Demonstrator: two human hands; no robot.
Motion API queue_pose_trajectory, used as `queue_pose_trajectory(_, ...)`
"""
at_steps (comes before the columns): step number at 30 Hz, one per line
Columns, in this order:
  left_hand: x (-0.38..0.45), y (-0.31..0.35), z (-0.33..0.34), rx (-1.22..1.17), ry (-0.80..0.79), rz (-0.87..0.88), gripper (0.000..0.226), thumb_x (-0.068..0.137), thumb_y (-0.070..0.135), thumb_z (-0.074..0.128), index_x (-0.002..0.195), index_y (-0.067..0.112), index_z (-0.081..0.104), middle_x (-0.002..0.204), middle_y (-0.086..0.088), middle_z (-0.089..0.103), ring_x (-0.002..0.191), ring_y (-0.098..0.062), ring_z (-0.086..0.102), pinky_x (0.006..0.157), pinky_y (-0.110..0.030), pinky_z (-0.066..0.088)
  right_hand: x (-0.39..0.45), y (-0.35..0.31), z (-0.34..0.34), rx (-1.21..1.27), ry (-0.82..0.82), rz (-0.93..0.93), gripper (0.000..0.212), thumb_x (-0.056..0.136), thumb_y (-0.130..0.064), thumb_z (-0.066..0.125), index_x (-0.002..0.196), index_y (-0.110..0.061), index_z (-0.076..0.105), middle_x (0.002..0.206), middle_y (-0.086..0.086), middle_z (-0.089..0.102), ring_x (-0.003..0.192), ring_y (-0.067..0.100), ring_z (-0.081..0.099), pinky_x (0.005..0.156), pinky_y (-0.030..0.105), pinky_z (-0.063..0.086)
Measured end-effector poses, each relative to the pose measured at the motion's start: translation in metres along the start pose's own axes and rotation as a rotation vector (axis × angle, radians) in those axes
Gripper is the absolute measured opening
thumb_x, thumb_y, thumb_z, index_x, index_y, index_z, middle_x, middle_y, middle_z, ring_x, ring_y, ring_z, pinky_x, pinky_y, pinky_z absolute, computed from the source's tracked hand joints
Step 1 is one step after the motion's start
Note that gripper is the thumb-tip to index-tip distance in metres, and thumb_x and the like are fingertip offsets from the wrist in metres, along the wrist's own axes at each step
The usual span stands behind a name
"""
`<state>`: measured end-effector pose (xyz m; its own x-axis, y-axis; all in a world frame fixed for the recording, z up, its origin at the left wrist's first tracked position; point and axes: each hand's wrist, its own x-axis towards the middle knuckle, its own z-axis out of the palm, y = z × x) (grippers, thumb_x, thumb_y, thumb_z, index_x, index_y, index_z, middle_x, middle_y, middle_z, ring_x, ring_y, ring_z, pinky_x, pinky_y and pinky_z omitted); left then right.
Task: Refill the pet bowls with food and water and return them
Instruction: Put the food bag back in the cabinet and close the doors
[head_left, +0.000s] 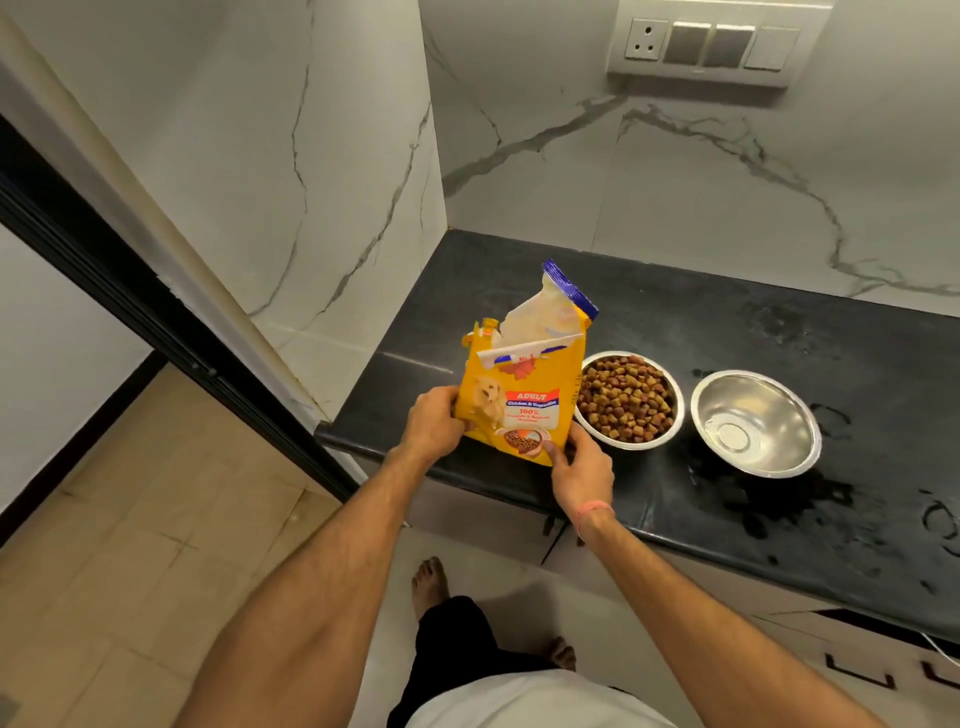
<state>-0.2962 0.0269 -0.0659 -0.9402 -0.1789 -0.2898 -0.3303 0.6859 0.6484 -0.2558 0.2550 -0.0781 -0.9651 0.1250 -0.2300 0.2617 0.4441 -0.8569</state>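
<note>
Dim warm indoor light, soft shadows, wide-angle bending at edges

- Both your bare forearms reach forward and slightly inward, so your hands end up close together but not touching.
- Your left hand (434, 421) is turned palm-right, its fingers curled around the left edge of the bag (519, 400) and its thumb on the front.
- Your right hand (581, 470) sits lower and nearer to you than the left, gripping the bag's lower right corner; the thumb presses on the front face and the fingers wrap behind.
- Your right wrist carries a thin pink band (595, 512).
- Your left wrist is bare and bent slightly inward.
- Below your arms your two bare feet show.
</note>
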Motion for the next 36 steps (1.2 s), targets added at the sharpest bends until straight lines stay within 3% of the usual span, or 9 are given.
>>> queue_pose_trajectory(4, -0.009, -0.001, 0.000, -0.155, 0.088, -0.052, 0.033, 0.095, 0.026, 0.086, 0.128, 0.022, 0.080, 0.121, 0.002, 0.083, 0.115, -0.019, 0.077, 0.108, -0.048, 0.059, 0.006, -0.007, -0.003, -0.012, 0.047, 0.003, 0.017, 0.106, -0.030, 0.067, 0.117, -0.025, 0.080, 0.111, -0.004, 0.079, 0.107, 0.020, 0.069, 0.100, 0.041, 0.057)
queue_pose_trajectory(10, -0.017, 0.015, -0.018, -0.365, 0.249, -0.057, 0.031, 0.093, 0.027, 0.088, 0.122, 0.017, 0.083, 0.114, -0.001, 0.084, 0.104, -0.016, 0.078, 0.102, -0.048, 0.063, 0.012, -0.036, -0.015, -0.025, 0.081, -0.147, 0.019, 0.107, -0.025, 0.066, 0.114, -0.018, 0.082, 0.100, -0.008, 0.078, 0.096, 0.014, 0.070, 0.094, 0.040, 0.061)
queue_pose_trajectory(15, -0.018, 0.038, -0.055, -0.490, 0.265, 0.110, 0.040, 0.089, 0.041, 0.089, 0.120, 0.017, 0.083, 0.109, 0.002, 0.085, 0.103, -0.016, 0.081, 0.098, -0.052, 0.066, 0.032, -0.088, -0.044, 0.050, 0.087, -0.299, 0.023, 0.107, -0.020, 0.065, 0.124, -0.022, 0.080, 0.108, -0.010, 0.081, 0.098, 0.008, 0.074, 0.096, 0.034, 0.061)
queue_pose_trajectory(19, -0.021, 0.076, -0.090, -0.562, 0.340, 0.244, 0.035, 0.093, 0.035, 0.087, 0.121, 0.015, 0.083, 0.108, 0.003, 0.085, 0.100, -0.017, 0.081, 0.096, -0.049, 0.066, 0.045, -0.135, -0.070, 0.078, 0.140, -0.439, 0.025, 0.105, -0.018, 0.069, 0.127, -0.019, 0.080, 0.110, -0.007, 0.082, 0.092, -0.003, 0.074, 0.091, 0.018, 0.060)
queue_pose_trajectory(22, -0.022, 0.105, -0.117, -0.581, 0.402, 0.359, 0.030, 0.095, 0.031, 0.086, 0.121, 0.016, 0.084, 0.106, 0.004, 0.085, 0.097, -0.016, 0.082, 0.093, -0.048, 0.067, 0.054, -0.170, -0.090, 0.034, 0.227, -0.520, 0.024, 0.105, -0.025, 0.070, 0.126, -0.020, 0.081, 0.108, -0.003, 0.083, 0.092, 0.008, 0.077, 0.090, 0.032, 0.064)
queue_pose_trajectory(24, -0.024, 0.127, -0.136, -0.615, 0.428, 0.399, 0.023, 0.094, 0.034, 0.086, 0.116, 0.025, 0.084, 0.106, 0.006, 0.085, 0.099, -0.015, 0.082, 0.093, -0.047, 0.067, 0.057, -0.195, -0.105, 0.028, 0.233, -0.576, 0.023, 0.105, -0.028, 0.070, 0.123, -0.021, 0.082, 0.106, -0.005, 0.083, 0.092, 0.012, 0.078, 0.087, 0.039, 0.066)
queue_pose_trajectory(28, -0.029, 0.169, -0.173, -0.682, 0.460, 0.423, 0.011, 0.095, 0.035, 0.085, 0.105, 0.036, 0.082, 0.101, 0.015, 0.084, 0.095, -0.010, 0.082, 0.089, -0.044, 0.069, 0.055, -0.246, -0.136, -0.083, 0.288, -0.722, 0.024, 0.108, -0.028, 0.062, 0.121, -0.020, 0.082, 0.103, -0.003, 0.083, 0.089, 0.017, 0.078, 0.081, 0.037, 0.063)
queue_pose_trajectory(31, -0.037, 0.192, -0.196, -0.710, 0.504, 0.459, 0.010, 0.096, 0.032, 0.085, 0.104, 0.035, 0.080, 0.095, 0.018, 0.084, 0.092, -0.008, 0.082, 0.080, -0.035, 0.070, 0.047, -0.281, -0.158, -0.118, 0.319, -0.812, 0.026, 0.110, -0.026, 0.058, 0.119, -0.023, 0.082, 0.096, -0.005, 0.083, 0.085, 0.016, 0.076, 0.078, 0.031, 0.057)
queue_pose_trajectory(36, -0.043, 0.235, -0.238, -0.743, 0.607, 0.545, 0.023, 0.095, 0.035, 0.084, 0.114, 0.021, 0.083, 0.103, 0.003, 0.085, 0.095, -0.018, 0.082, 0.076, -0.037, 0.070, 0.050, -0.345, -0.193, -0.037, 0.294, -0.906, 0.025, 0.110, -0.033, 0.060, 0.115, -0.025, 0.083, 0.100, -0.009, 0.083, 0.089, 0.013, 0.077, 0.088, 0.045, 0.064)
